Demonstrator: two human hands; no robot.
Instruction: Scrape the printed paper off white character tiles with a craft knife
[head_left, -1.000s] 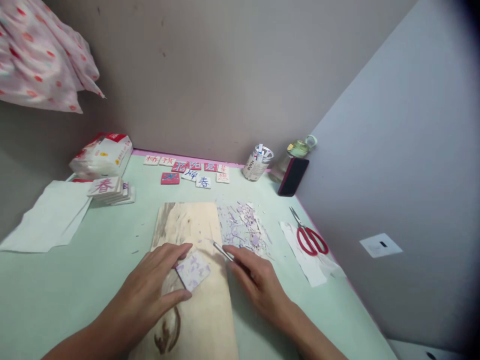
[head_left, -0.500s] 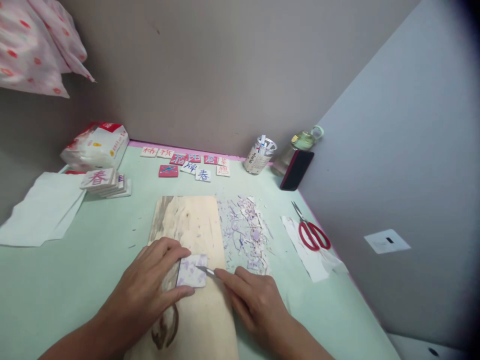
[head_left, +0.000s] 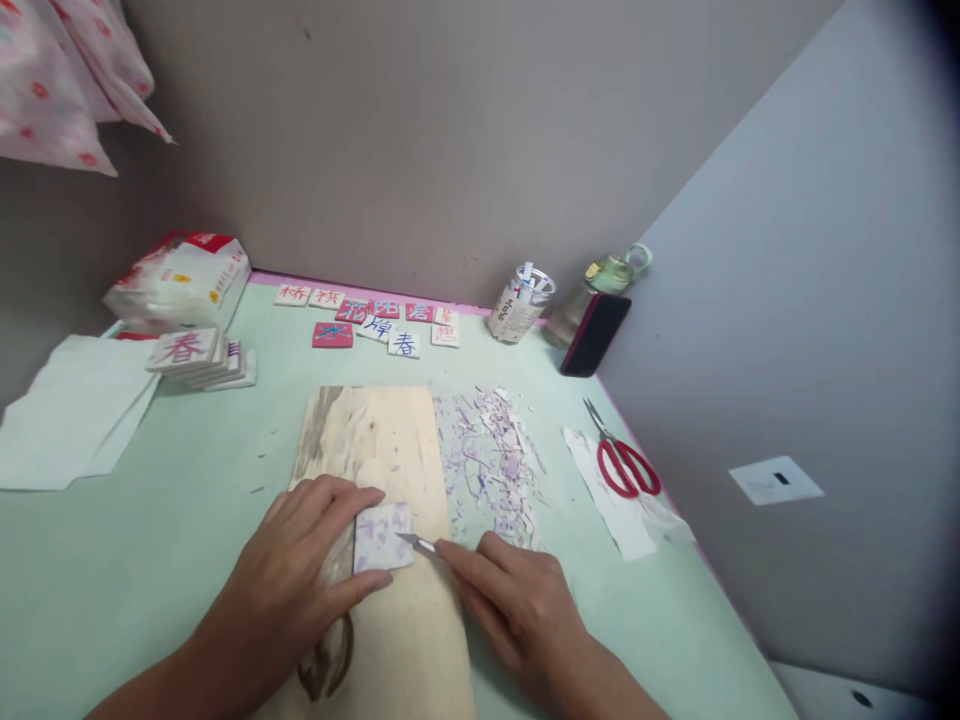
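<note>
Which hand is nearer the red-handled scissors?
Right: the right hand, holding the knife, is left of the scissors; the left hand, on the tile, is farther left.

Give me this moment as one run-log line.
left hand: holds purple-flecked tile by edges; right hand: holds craft knife, tip at tile; tile: on wooden board; shavings: right of board

Smooth wooden board (head_left: 382, 425), metal-bladed knife (head_left: 421, 545), matt tile (head_left: 379, 548), shiny-rimmed metal can (head_left: 513, 317).
</note>
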